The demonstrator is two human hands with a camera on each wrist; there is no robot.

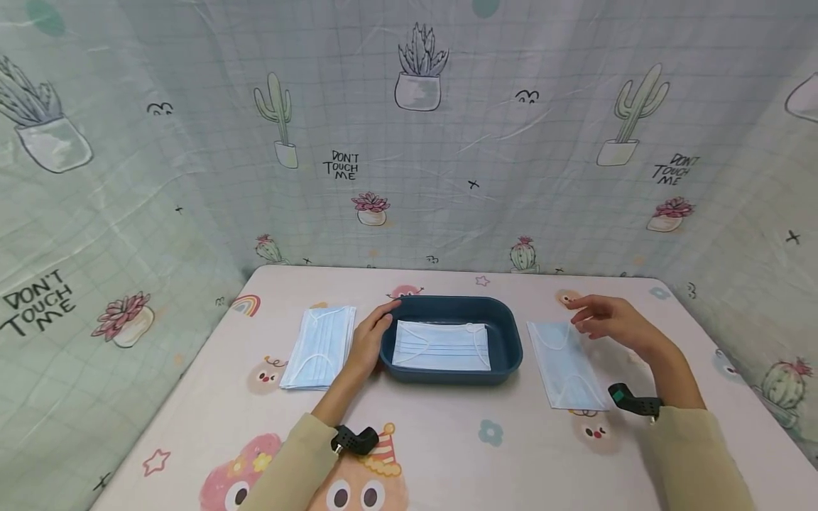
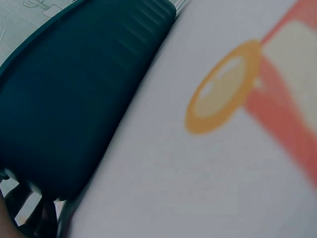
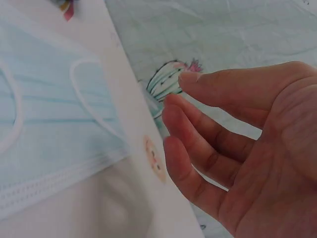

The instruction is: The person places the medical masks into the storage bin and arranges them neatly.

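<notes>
A dark teal plastic basket (image 1: pixel 451 377) stands mid-table with a pale blue face mask (image 1: pixel 441 346) lying flat inside. My left hand (image 1: pixel 368 339) holds the basket's left end at the rim; in the left wrist view the basket's side wall (image 2: pixel 74 99) fills the upper left, and most of that hand is out of sight. My right hand (image 1: pixel 603 317) hovers over the far end of another face mask (image 1: pixel 565 369) on the right. Its fingers are loosely bent, with nothing between them in the right wrist view.
Left of the basket lies a small stack of face masks (image 1: pixel 318 348), slightly fanned. The table (image 1: pixel 447 454) wears a pale cover with cartoon prints. A printed curtain (image 1: pixel 409 156) rises behind it and along both sides.
</notes>
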